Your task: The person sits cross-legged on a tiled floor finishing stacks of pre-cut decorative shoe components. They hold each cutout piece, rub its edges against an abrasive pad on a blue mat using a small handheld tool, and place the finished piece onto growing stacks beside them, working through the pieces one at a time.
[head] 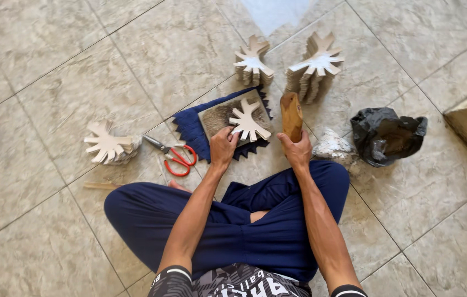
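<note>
Sitting cross-legged on the tiled floor (pixel 52 99). Left hand (pixel 223 147) down on a flat branching cutout (pixel 249 124), fingers (pixel 228 132) pinched shut on its edge. Cutout lying on a fuzzy grey pad (pixel 222 116), pad on a dark blue cloth (pixel 189 129), just in front of the knees. Right hand (pixel 298 151) wrapped tight around a wooden block (pixel 291 115), held upright, just beside the cutout.

Could go wrong: wooden block coming down on the left fingers, so close by. Could slip sideways off the soft pad and bend the thin arms of the cutout. Red-handled scissors (pixel 175 157) lying near the left knee, sharp enough to poke a leg.

Counting:
- one cutout under the left hand
- three stacks of the same shapes: one far left (pixel 107 146), two up top (pixel 252 63) (pixel 316 66)
- one wooden block
- one pair of scissors
- one black bag (pixel 384 135)
- one silvery crumpled lump (pixel 332 146)
- one thin wooden stick (pixel 101 186)
</note>
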A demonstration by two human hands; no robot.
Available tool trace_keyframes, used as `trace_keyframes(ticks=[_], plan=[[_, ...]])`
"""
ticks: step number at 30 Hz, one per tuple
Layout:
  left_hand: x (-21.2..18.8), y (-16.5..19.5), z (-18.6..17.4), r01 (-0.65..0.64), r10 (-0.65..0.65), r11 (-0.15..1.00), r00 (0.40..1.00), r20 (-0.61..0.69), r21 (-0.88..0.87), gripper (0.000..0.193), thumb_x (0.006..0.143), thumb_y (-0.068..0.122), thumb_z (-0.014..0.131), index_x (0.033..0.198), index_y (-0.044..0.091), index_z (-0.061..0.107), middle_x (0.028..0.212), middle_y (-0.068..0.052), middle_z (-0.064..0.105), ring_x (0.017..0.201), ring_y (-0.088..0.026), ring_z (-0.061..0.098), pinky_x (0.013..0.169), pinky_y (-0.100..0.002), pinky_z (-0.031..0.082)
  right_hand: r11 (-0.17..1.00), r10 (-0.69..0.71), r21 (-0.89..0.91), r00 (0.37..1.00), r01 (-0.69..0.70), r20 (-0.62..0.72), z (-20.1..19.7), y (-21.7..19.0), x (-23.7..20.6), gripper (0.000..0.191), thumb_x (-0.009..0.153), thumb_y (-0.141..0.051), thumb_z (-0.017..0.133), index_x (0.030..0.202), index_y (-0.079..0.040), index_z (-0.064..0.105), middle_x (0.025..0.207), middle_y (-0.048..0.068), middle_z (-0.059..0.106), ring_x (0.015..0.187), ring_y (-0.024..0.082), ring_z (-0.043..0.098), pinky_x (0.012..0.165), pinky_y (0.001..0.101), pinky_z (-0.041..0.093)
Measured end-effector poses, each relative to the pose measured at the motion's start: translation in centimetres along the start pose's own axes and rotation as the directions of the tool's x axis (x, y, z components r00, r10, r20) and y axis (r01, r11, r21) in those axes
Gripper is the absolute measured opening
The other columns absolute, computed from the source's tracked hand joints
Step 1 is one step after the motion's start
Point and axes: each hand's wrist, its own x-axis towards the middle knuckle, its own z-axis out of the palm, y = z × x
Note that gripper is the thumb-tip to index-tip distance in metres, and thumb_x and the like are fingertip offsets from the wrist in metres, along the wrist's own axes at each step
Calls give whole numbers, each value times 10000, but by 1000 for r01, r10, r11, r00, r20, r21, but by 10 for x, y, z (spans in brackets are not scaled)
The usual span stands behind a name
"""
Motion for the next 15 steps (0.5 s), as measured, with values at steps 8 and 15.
trace_keyframes(ticks=[8, 15], plan=[[5, -15, -72, -54, 53, 998, 997, 48, 31, 262, 902, 158, 771, 1089, -17, 716, 989, -174, 740, 761, -284, 717, 711, -357, 561, 996, -23, 85, 999, 19, 49, 3, -2, 3, 684, 736, -505, 833, 1167, -2, 660, 1035, 169, 749, 967, 292, 727, 859, 384, 547], [-20, -29, -105, 116, -143, 953, 987, 75, 281, 404, 787, 202, 862, 1036, -58, 678, 811, -220, 664, 748, -355, 651, 718, -429, 513, 995, -90, 42, 993, 87, 74, 5, -8, -1, 719, 744, -511, 849, 1200, 7, 646, 1060, 176, 742, 978, 282, 719, 860, 382, 545]])
